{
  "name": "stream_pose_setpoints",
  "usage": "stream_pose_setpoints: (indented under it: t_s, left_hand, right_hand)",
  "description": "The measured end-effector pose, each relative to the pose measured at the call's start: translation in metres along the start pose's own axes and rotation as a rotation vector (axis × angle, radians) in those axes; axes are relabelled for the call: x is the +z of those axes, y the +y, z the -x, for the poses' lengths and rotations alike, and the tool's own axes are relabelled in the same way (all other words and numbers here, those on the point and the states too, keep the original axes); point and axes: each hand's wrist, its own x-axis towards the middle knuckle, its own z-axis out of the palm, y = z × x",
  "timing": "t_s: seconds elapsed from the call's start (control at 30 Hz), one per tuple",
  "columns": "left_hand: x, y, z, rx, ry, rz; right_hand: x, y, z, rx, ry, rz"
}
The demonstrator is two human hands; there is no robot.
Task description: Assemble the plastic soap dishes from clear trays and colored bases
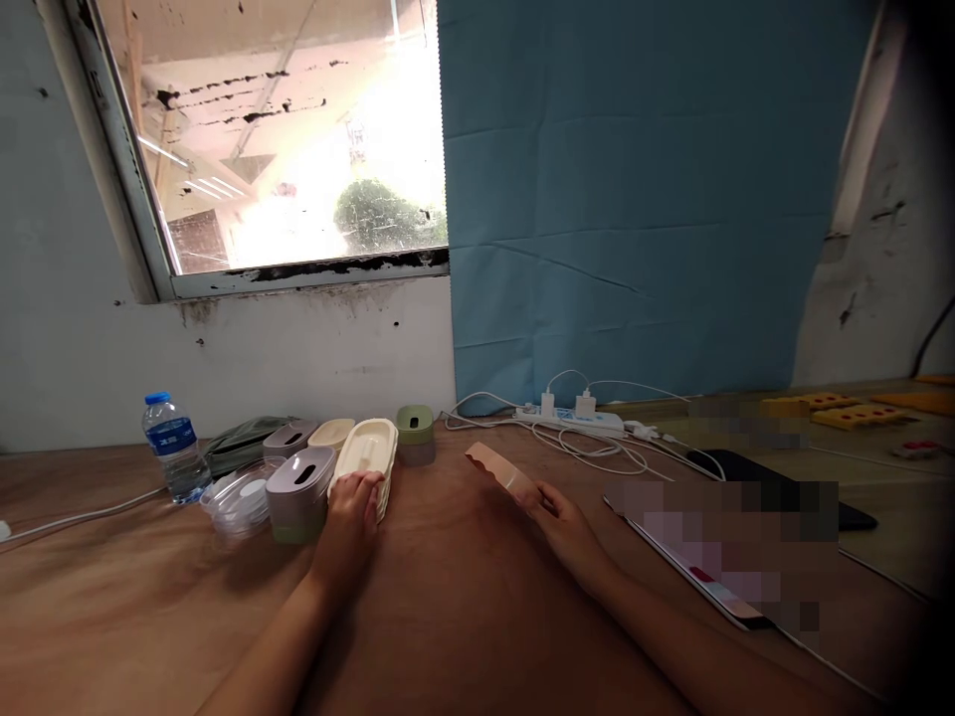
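My left hand is closed round the near end of a cream-coloured oval basket, which stands tilted among the boxes. My right hand pinches a thin peach-coloured strip with a wavy edge, held just above the table. Close by my left hand stands a lilac box with a dark slot in its lid. Behind it are a second lilac box and a cream box. A green box with a slotted lid is just right of the basket.
Left of the boxes lie clear plastic containers, a water bottle and a dark green pouch. A power strip with looping white cables runs along the wall. At right are a tablet-like device and a black flat object.
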Motion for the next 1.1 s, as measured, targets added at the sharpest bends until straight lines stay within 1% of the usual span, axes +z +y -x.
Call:
stream_pose_setpoints:
  t_s: [0.13, 0.33, 0.5, 0.73, 0.9, 1.1]
  left_hand:
    - [-0.003, -0.016, -0.001, 0.022, 0.001, -0.112]
    - [0.002, -0.027, 0.000, 0.024, 0.002, -0.203]
    - [0.005, -0.030, 0.001, 0.016, -0.016, -0.246]
    - [0.006, -0.031, 0.002, 0.000, -0.053, -0.250]
    - [0.008, -0.035, 0.003, 0.033, -0.102, -0.266]
    - [0.011, -0.038, 0.004, 0.052, -0.108, -0.313]
  right_hand:
    - [0.000, 0.005, -0.001, 0.004, 0.001, -0.001]
    - [-0.001, 0.003, 0.000, 0.008, -0.013, -0.005]
    - [-0.001, -0.001, 0.000, 0.003, -0.012, -0.002]
    - [-0.001, 0.003, 0.000, -0.003, -0.013, 0.019]
    - [0.000, 0.001, 0.000, -0.013, -0.007, 0.045]
    - [0.004, 0.001, 0.002, -0.049, 0.000, 0.094]
